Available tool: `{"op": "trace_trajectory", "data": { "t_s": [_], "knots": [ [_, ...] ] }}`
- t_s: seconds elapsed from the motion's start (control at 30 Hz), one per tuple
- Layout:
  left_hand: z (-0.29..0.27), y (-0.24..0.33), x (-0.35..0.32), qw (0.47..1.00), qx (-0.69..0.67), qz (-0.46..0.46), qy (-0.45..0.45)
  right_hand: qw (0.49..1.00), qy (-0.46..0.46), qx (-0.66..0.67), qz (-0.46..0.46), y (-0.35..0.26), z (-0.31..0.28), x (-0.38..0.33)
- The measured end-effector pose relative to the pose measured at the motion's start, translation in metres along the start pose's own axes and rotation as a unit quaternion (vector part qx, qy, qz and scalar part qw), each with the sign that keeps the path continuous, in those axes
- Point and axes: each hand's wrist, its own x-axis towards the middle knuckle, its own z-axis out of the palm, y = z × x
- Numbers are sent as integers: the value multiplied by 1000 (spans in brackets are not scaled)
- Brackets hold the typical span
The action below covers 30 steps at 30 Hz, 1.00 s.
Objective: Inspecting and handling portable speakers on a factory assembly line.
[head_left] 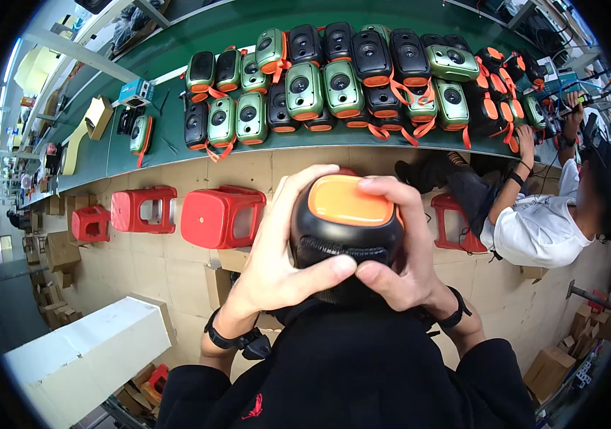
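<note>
Black-and-orange speaker (348, 232), at the middle of the frame, was grasped between both my hands in front of my dark shirt. My left hand (273, 261) wrapped its left side, fingers reaching up to the far edge; my right hand (411, 250) cupped the right side, with a fingertip laid on the glossy orange panel (350, 200) that faced up. My thumbs met the near side, tips close together by a black ridged strip (341, 250).

I judged it a compact, stiff piece with some heft, likely more than one hand would carry comfortably. The rounded black shell seemed firm enough for a broad squeeze, and its flanks looked the best place to take hold. The shiny panel would probably be slick and quick to mark, so I would have kept pressure off it; the strip looked softer, a poor place to bear weight. What lay underneath I could not tell.

Across the top of the frame, green and black speakers (305, 91) stood in rows on a green table (177, 46). Red stools (205, 218) stood at centre left, and a co-worker (545, 232) sat at right.
</note>
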Motion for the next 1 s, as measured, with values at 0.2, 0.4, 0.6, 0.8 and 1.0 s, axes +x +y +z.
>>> {"op": "trace_trajectory", "data": {
  "t_s": [0.2,0.4,0.6,0.8,1.0],
  "knots": [
    [12,11,-18,993,-113,4,41,996,-49,56,51,-19,2,0],
    [9,11,-20,997,-25,57,34,979,-40,164,117,-27,7,2],
    [7,7,-24,997,-2,78,18,982,-74,145,94,-25,3,0],
    [15,-10,-41,994,-81,75,-6,979,-106,119,130,-22,-3,-11],
    [12,-23,-43,980,62,172,83,984,-102,-59,136,-25,-2,-14]
  ]
}}
